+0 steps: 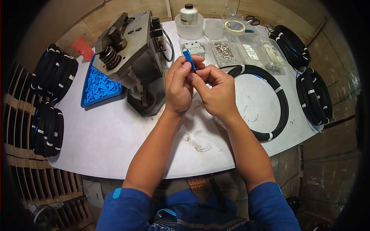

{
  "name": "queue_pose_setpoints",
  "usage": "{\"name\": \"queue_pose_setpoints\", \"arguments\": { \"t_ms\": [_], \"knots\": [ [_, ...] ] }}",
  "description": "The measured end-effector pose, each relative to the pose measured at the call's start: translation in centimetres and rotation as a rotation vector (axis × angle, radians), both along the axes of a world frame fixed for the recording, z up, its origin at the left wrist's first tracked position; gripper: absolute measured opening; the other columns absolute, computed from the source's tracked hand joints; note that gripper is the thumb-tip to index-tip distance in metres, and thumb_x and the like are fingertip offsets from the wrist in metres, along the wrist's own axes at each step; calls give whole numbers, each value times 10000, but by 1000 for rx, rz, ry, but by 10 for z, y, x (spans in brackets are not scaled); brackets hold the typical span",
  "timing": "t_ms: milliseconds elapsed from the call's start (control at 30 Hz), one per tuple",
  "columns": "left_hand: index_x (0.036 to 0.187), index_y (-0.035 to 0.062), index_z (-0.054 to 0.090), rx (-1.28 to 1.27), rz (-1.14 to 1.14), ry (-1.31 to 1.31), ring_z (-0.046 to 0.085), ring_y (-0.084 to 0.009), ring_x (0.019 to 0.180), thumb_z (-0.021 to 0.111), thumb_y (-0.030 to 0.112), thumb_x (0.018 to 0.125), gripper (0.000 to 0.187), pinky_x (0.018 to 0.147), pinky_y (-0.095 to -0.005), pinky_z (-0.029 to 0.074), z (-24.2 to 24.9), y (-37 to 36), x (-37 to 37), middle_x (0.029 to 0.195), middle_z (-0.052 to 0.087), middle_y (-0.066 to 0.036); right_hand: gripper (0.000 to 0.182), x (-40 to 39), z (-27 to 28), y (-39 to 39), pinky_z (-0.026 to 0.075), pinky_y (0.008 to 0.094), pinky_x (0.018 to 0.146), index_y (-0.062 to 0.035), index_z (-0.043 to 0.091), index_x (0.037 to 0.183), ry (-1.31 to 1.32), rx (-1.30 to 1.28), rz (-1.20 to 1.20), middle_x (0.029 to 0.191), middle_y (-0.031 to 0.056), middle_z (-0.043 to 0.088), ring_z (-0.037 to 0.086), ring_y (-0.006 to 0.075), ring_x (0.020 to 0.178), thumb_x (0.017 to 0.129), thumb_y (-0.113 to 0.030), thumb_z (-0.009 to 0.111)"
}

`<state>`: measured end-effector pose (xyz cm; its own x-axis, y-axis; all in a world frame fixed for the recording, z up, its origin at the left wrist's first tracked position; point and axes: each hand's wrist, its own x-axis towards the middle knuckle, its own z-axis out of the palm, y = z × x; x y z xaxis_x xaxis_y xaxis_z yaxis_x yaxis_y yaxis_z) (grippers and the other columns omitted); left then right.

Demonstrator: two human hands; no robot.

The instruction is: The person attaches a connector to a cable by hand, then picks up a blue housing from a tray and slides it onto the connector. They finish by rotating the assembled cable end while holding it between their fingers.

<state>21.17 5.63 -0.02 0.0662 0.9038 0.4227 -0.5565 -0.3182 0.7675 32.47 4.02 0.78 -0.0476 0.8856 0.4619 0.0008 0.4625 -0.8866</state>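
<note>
My left hand (179, 84) pinches a small blue plastic connector (188, 56) between thumb and fingers, its top end pointing up and away from me. Close beside it, touching at the fingertips, my right hand (217, 90) is closed on the thin end of a black cable at the connector's lower end. That cable runs behind the right hand to a large black cable coil (284, 101) bound with white tape, lying flat on the table. Where the cable and connector meet is mostly hidden by my fingers.
A heavy metal press (133, 50) stands left of my hands. Beside it is a blue tray (102, 103) of small blue pieces. Clear boxes with metal parts (223, 52) and a white bottle (189, 15) sit at the back. Black coils (48, 129) line both table sides.
</note>
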Motion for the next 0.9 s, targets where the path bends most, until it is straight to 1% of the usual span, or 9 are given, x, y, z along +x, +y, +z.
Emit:
{"name": "queue_pose_setpoints", "arguments": {
  "t_ms": [67,367,467,700,833,900],
  "knots": [
    [1094,-34,559,6,37,19,573,-190,889,383,244,943,361,828,-326,475,2,-2,1,969,575,-120,102,0,0,0,519,240,664,7,648,846,-2,1,-3,738,61,697,651,81,695,853,-75,707],
    [1061,-36,559,-9,45,12,580,-193,853,380,239,937,350,813,-333,482,0,-1,2,929,580,-119,116,1,-1,0,520,240,667,9,648,848,-17,-4,-11,734,64,697,655,85,694,845,-84,717],
    [1047,-39,557,-11,-5,-24,583,-198,860,381,236,933,346,817,-333,483,-4,2,0,932,584,-122,114,0,-1,0,523,243,672,8,649,855,-18,-12,-8,742,63,698,657,86,699,847,-85,714],
    [1031,-42,559,-2,18,12,583,-197,862,384,236,931,343,817,-328,482,0,-2,1,943,587,-122,121,-1,-3,1,525,246,681,13,648,865,20,-26,4,746,62,700,658,87,710,851,-90,710],
    [1010,-41,571,-7,40,11,582,-185,862,397,238,935,337,814,-316,478,3,-4,3,948,591,-113,112,-1,-1,-1,522,244,686,14,652,854,-3,-10,-16,739,62,700,660,86,716,854,-85,703],
    [1006,-41,575,-3,40,15,582,-179,865,407,237,936,332,815,-309,476,3,-5,2,951,594,-109,102,-2,-2,0,519,243,688,16,672,863,33,-2,-2,740,65,703,655,82,713,865,-85,688]
  ]
}}
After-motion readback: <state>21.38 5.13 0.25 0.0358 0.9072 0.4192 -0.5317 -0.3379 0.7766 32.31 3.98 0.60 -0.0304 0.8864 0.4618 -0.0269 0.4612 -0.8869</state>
